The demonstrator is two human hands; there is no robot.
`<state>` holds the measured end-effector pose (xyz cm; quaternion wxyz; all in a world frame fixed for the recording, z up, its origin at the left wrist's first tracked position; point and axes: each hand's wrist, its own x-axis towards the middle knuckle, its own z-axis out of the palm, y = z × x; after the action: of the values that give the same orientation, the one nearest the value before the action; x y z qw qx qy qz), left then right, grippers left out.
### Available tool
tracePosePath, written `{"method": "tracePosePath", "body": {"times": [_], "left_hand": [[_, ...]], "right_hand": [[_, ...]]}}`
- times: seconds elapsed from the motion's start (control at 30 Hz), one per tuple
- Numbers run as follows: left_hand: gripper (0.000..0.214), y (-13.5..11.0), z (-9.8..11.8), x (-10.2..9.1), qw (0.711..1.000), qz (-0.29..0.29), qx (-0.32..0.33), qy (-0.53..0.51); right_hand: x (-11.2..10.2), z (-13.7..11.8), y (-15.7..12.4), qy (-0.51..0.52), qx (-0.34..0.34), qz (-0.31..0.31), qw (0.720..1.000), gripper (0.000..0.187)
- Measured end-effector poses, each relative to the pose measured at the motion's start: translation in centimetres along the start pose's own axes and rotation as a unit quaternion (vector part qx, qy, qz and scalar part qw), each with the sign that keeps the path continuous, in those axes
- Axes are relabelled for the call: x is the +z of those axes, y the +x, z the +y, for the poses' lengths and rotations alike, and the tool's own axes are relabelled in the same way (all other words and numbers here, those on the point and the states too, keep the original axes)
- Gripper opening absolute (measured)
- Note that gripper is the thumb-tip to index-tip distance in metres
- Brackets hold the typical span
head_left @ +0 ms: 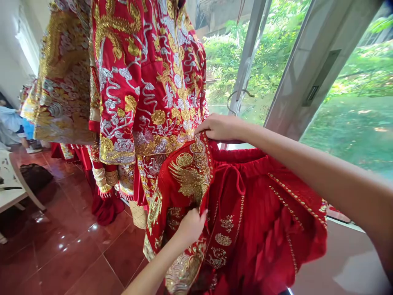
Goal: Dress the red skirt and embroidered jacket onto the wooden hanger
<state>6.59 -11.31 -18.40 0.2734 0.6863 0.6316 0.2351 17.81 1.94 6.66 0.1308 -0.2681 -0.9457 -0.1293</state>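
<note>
A short red jacket [181,174] with gold bird embroidery and beaded edges hangs before me, tilted. My right hand [221,128] pinches it near the collar, fingers closed at the top edge. Lower down, my left hand [190,227] is closed on the jacket's front edge; its fingertips are partly hidden by cloth. Beside and behind the jacket is a red skirt [258,205] with a gathered waistband, a drawstring bow and beaded trim. A metal hanger hook [238,100] rises just above my right hand.
A larger red jacket [172,78] with gold and silver embroidery hangs close behind. More embroidered garments [66,78] hang at left. Windows [285,65] line the right side. A white chair [15,184] stands on the tiled floor [76,262], and a person [10,119] shows partly at far left.
</note>
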Motion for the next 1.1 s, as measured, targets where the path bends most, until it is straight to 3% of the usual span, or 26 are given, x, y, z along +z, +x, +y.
{"method": "tracePosePath", "body": {"times": [0.07,0.13,0.17,0.2,0.27,0.3,0.33,0.4,0.43,0.5,0.6,0.67,0.77,0.8,0.87,0.93,1.0,1.1], "left_hand": [[0.046,-1.2,0.1,-1.7,0.998,-0.042,0.005,0.037],[0.045,-2.5,2.3,-4.5,0.997,-0.02,0.047,0.058],[0.04,-2.9,3.9,-6.4,0.996,0.042,0.074,0.022],[0.035,-2.9,5.8,-8.3,0.981,0.156,0.12,0.006],[0.026,-1.7,9.3,-12.2,0.9,0.395,0.169,0.068],[0.025,-0.5,10.6,-13.9,0.883,0.428,0.167,0.098],[0.028,0.9,11.4,-15.3,0.89,0.415,0.155,0.112],[0.031,4.0,11.9,-17.1,0.945,0.275,0.135,0.117],[0.032,5.3,11.6,-17.4,0.964,0.204,0.134,0.105],[0.031,7.2,10.6,-17.4,0.976,0.136,0.155,0.065],[0.028,8.4,9.0,-17.0,0.969,0.134,0.208,0.007],[0.025,8.7,8.5,-17.0,0.967,0.11,0.229,-0.019],[0.022,9.1,8.8,-17.5,0.973,0.07,0.217,-0.038],[0.022,9.3,9.1,-17.7,0.976,0.064,0.203,-0.04],[0.019,9.9,10.1,-18.0,0.982,0.052,0.172,-0.05],[0.01,10.5,11.3,-18.1,0.983,0.031,0.168,-0.072],[0.005,11.1,12.5,-18.0,0.981,0.002,0.178,-0.078],[0.014,11.8,13.7,-18.0,0.981,-0.041,0.184,-0.049]], "right_hand": [[0.0,-0.2,-0.1,-0.001,-0.006,-0.001,1.0,0.047],[0.0,-0.3,-0.2,-0.001,-0.006,0.005,1.0,0.044],[0.0,-0.3,-0.3,0.0,-0.006,0.012,1.0,0.042],[0.1,-0.2,-0.4,0.0,-0.008,0.022,1.0,0.039],[0.2,0.0,-0.5,0.001,-0.015,0.045,0.999,0.031],[0.3,0.1,-0.5,0.005,-0.015,0.056,0.998,0.027],[0.4,0.3,-0.5,0.012,-0.012,0.065,0.998,0.023],[0.5,0.5,-0.3,0.031,0.002,0.083,0.996,0.018],[0.5,0.5,-0.3,0.043,0.007,0.088,0.995,0.017],[0.4,0.4,-0.5,0.063,0.004,0.086,0.994,0.015],[-0.3,-0.3,-2.2,0.088,-0.018,0.106,0.99,0.019],[-0.8,-0.4,-4.5,0.099,-0.001,0.183,0.978,0.025],[-1.1,1.0,-8.5,0.088,0.115,0.329,0.933,0.027],[-1.0,2.0,-9.6,0.084,0.167,0.348,0.919,0.025],[-0.6,4.3,-11.1,0.12,0.261,0.287,0.914,0.019],[-0.1,6.3,-11.6,0.219,0.317,0.117,0.915,0.012],[0.1,7.4,-11.5,0.33,0.327,-0.036,0.885,0.012],[-0.4,7.6,-10.7,0.393,0.313,-0.118,0.857,0.016]]}}
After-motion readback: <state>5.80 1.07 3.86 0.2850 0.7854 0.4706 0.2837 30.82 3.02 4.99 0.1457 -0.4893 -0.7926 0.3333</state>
